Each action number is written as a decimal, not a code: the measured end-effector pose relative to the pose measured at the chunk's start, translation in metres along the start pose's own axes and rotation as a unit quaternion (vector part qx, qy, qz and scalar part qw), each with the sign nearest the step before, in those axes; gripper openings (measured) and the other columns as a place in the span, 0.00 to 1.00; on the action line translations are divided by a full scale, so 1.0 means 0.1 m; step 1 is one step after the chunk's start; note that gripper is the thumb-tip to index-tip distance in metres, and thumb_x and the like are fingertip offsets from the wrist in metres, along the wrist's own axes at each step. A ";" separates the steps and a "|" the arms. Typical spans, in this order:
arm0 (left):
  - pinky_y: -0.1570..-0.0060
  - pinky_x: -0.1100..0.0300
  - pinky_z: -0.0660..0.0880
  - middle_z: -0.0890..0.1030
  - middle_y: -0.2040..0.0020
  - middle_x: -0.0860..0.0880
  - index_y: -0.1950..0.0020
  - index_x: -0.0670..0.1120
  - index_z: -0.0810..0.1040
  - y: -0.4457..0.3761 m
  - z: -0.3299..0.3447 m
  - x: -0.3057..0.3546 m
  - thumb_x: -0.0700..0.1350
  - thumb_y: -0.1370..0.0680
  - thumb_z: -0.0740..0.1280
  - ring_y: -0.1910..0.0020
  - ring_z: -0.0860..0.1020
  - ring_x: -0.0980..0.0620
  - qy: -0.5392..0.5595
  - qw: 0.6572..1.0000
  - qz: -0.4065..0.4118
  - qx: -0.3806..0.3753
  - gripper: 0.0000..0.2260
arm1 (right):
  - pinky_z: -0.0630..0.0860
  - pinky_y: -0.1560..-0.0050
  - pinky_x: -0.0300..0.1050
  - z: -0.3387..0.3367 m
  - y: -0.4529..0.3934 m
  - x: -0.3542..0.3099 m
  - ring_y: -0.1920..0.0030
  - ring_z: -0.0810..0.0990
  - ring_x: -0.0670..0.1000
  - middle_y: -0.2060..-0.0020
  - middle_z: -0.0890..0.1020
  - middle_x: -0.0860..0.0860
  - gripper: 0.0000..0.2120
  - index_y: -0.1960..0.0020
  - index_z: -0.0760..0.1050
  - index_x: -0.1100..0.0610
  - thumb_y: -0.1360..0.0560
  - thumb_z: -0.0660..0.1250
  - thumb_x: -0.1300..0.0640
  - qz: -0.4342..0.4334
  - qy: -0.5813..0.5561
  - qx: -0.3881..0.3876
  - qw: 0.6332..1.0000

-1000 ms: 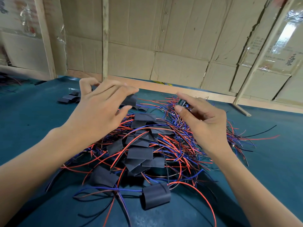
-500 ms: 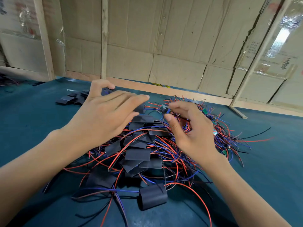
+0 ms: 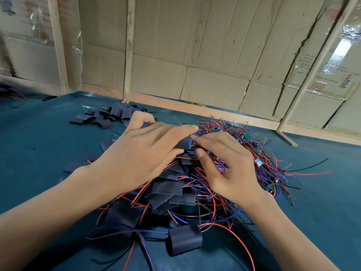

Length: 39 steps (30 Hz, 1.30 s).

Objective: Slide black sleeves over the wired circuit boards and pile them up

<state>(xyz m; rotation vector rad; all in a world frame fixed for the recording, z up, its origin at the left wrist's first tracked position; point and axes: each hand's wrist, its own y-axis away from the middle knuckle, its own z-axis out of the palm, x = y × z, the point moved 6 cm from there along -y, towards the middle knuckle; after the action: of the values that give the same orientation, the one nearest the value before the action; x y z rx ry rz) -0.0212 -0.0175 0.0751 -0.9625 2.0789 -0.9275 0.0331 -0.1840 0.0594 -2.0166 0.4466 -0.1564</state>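
Left hand (image 3: 136,153): fingers pinch flat black tubular sleeve (image 3: 182,143) above pile.
Right hand (image 3: 226,165): fingertips pinch small wired circuit board (image 3: 192,143) at the sleeve's mouth.
Pile of sleeved boards with red and blue wires (image 3: 175,192): on teal worktop (image 3: 29,143), beneath both hands.
Spare black sleeves (image 3: 109,115): far left.

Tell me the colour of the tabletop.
Dark teal table, clearest in the head view.

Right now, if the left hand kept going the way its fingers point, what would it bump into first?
Probably the right hand. The left hand points rightward, holding a black sleeve against the right fingertips, so they nearly touch. Depth is hard to judge.
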 end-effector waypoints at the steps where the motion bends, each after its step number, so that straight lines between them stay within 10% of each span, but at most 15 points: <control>1: 0.43 0.49 0.64 0.83 0.47 0.48 0.38 0.43 0.75 0.00 0.01 -0.02 0.41 0.28 0.77 0.51 0.82 0.45 -0.012 1.000 0.003 0.005 0.21 | 0.75 0.46 0.43 0.00 0.00 0.00 0.50 0.81 0.52 0.50 0.83 0.52 0.11 0.42 0.82 0.62 0.23 0.69 0.68 0.006 -0.007 -0.008 1.000; 14: 0.38 0.46 0.65 0.79 0.35 0.59 0.40 0.54 0.83 0.01 0.17 -0.19 0.58 0.20 0.59 0.37 0.76 0.59 0.136 0.978 -0.140 -0.075 0.16 | 0.65 0.41 0.39 -0.32 -0.02 0.33 0.49 0.77 0.33 0.53 0.84 0.41 0.13 0.39 0.75 0.52 0.23 0.65 0.59 0.116 0.096 0.075 0.986; 19: 0.43 0.60 0.70 0.85 0.47 0.51 0.40 0.59 0.81 0.19 0.03 -0.93 0.55 0.16 0.57 0.48 0.80 0.56 0.172 0.934 -0.305 0.067 0.13 | 0.61 0.42 0.48 -0.94 0.36 1.18 0.47 0.82 0.54 0.52 0.83 0.44 0.14 0.40 0.76 0.52 0.25 0.63 0.58 0.331 0.238 0.117 0.905; 22: 0.37 0.58 0.69 0.82 0.39 0.49 0.37 0.53 0.80 0.63 0.18 -1.52 0.48 0.17 0.61 0.42 0.78 0.51 0.114 0.891 -0.440 0.006 0.12 | 0.63 0.37 0.55 -0.99 0.69 1.53 0.41 0.79 0.60 0.43 0.83 0.49 0.16 0.35 0.75 0.51 0.22 0.65 0.53 0.445 0.299 0.011 0.844; 31: 0.43 0.72 0.69 0.82 0.48 0.55 0.46 0.61 0.80 0.75 0.73 -1.82 0.38 0.21 0.67 0.49 0.80 0.55 0.172 0.906 -0.384 -0.056 0.16 | 0.59 0.35 0.55 -0.64 0.85 1.68 0.33 0.69 0.59 0.37 0.80 0.49 0.18 0.34 0.77 0.43 0.23 0.67 0.44 0.466 0.344 -0.171 0.797; 34: 0.37 0.58 0.70 0.81 0.42 0.44 0.38 0.47 0.81 0.55 1.09 -1.96 0.34 0.24 0.69 0.42 0.79 0.42 0.099 0.940 -0.277 -0.172 0.16 | 0.61 0.37 0.54 -0.59 0.86 1.74 0.35 0.70 0.59 0.40 0.79 0.50 0.17 0.39 0.79 0.46 0.27 0.66 0.55 0.500 0.336 -0.208 0.770; 39: 0.33 0.45 0.67 0.70 0.26 0.47 0.27 0.54 0.72 0.78 1.51 -2.12 0.47 0.20 0.65 0.28 0.68 0.43 0.013 0.879 -0.330 -0.343 0.21 | 0.65 0.44 0.54 -0.73 0.87 1.78 0.47 0.73 0.62 0.52 0.77 0.56 0.09 0.61 0.80 0.50 0.31 0.62 0.59 0.532 0.397 -0.166 0.730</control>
<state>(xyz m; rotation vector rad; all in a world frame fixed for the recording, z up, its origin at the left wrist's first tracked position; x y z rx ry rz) 0.1788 0.1447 -0.0121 -2.1310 2.1593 -0.4684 0.1538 -0.3476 0.0033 -1.6032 2.2255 -0.2177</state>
